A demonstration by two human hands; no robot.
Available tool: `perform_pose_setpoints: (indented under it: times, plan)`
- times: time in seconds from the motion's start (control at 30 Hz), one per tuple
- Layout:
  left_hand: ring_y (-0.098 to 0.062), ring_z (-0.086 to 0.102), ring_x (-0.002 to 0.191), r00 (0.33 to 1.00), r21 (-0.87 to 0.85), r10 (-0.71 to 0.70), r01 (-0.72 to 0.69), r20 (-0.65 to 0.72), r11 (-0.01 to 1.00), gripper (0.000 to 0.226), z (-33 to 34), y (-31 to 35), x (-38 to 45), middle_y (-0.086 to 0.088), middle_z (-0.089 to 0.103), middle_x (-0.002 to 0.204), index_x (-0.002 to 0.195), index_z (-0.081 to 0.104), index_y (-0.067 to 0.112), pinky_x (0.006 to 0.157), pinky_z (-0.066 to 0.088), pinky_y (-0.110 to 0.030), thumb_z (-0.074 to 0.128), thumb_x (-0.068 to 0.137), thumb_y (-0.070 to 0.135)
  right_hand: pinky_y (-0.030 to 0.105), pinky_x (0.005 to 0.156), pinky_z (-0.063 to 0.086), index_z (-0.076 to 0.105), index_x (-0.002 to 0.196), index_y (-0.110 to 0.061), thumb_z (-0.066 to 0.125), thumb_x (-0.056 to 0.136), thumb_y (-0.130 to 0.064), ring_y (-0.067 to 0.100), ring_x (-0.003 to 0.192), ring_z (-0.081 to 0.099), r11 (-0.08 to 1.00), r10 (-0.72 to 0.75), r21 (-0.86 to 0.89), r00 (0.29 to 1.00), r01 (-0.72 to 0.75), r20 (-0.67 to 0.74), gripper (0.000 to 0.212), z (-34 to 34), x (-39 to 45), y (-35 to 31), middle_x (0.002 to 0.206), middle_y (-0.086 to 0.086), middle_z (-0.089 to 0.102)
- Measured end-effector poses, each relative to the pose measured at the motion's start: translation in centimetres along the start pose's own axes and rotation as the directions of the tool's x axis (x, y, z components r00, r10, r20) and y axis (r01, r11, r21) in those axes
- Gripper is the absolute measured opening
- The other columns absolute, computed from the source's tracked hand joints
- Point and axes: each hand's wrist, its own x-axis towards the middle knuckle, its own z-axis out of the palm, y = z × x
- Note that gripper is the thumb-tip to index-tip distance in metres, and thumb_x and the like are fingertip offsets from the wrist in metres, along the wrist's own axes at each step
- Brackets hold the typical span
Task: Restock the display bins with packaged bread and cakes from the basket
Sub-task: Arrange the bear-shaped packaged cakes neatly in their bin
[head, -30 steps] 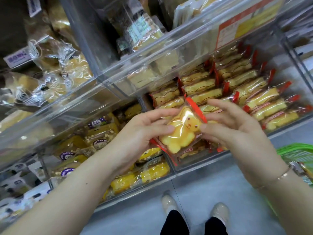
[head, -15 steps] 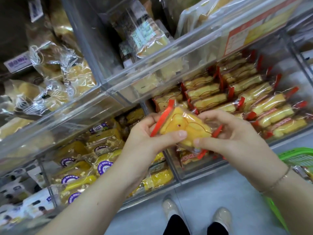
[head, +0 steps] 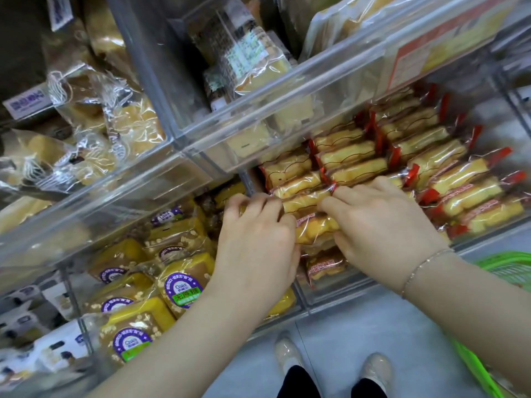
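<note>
A yellow bear-shaped cake packet [head: 314, 229] with red ends sits at the front left of a clear display bin [head: 339, 291], on edge among several rows of the same packets [head: 425, 165]. My left hand [head: 255, 242] grips its left end and my right hand [head: 376, 222] grips its right end, fingers curled down over the wrapper. Most of the packet is hidden between my hands. A green basket [head: 508, 268] shows at the right edge, beside my right wrist.
Left of this bin, a lower clear bin holds square yellow cakes with purple round labels [head: 184, 285]. Above, clear bins [head: 258, 104] overhang with bagged bread and cake slices. Grey floor and my two shoes [head: 330, 366] lie below.
Both hands have moved forward and down from in front of the bin, turning the bear cake packet on edge and lowering it into the bin's front left row.
</note>
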Motion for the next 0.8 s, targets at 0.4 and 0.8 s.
perform_pose_setpoints:
  times: [0.4, 0.8]
  plan:
    - [-0.030, 0.038, 0.119, 0.993, 0.193, -0.023, 0.001, 0.113, 0.981, 0.043, 0.7, 1.4, 3.3, -0.008, 0.048, 0.126, 0.122, 0.053, 0.016, 0.104, 0.017, -0.047, 0.060, 0.086, 0.038, 0.031, 0.060, 0.049, 0.070, 0.067, -0.010, 0.078, 0.056, -0.007, 0.027, 0.052, 0.061, 0.977, 0.120, -0.181, 0.993, -0.116, 0.007, 0.014, 3.1, 2.3, -1.2, 0.094, 0.020, 0.068]
    - [-0.032, 0.035, 0.132, 0.975, 0.192, 0.014, -0.058, 0.221, 0.980, 0.050, 0.2, 0.9, 4.6, -0.020, 0.032, 0.145, 0.129, 0.048, 0.007, 0.111, 0.023, -0.041, 0.052, 0.085, 0.032, 0.044, 0.099, 0.045, 0.054, 0.116, -0.001, 0.060, 0.086, -0.007, 0.035, 0.109, 0.058, -0.363, 0.314, 0.654, 0.574, -0.664, 0.756, 0.031, 1.3, -0.5, -3.6, 0.098, 0.011, 0.064]
